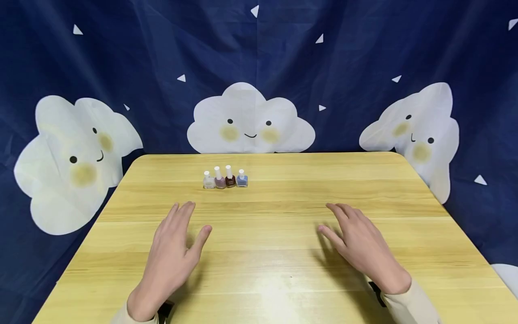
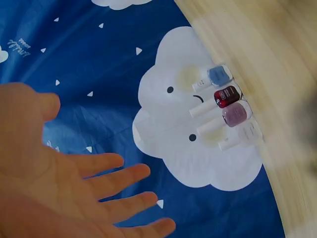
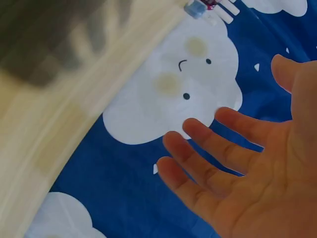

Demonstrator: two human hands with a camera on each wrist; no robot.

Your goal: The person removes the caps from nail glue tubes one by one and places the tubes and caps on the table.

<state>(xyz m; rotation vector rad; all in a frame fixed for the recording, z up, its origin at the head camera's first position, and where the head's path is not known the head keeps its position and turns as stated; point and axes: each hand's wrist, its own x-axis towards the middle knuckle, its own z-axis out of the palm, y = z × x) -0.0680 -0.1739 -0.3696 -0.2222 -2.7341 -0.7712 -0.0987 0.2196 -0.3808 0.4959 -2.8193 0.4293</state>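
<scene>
Several nail polish bottles with white caps stand upright in a tight row toward the back of the table, left of centre. From left to right they are a clear one (image 1: 208, 182), a mauve one (image 1: 220, 182), a dark red one (image 1: 230, 181) and a blue one (image 1: 242, 181). My left hand (image 1: 171, 252) hovers over the table in front of the row, its thumb spread from straight fingers and nothing in it. Well to the right of the bottles, my right hand (image 1: 362, 240) is held above the table with fingers extended, also holding nothing.
The light wooden table (image 1: 267, 225) has rounded back corners. Right behind its back edge hangs a dark blue curtain (image 1: 283, 54) printed with smiling white clouds and small triangles.
</scene>
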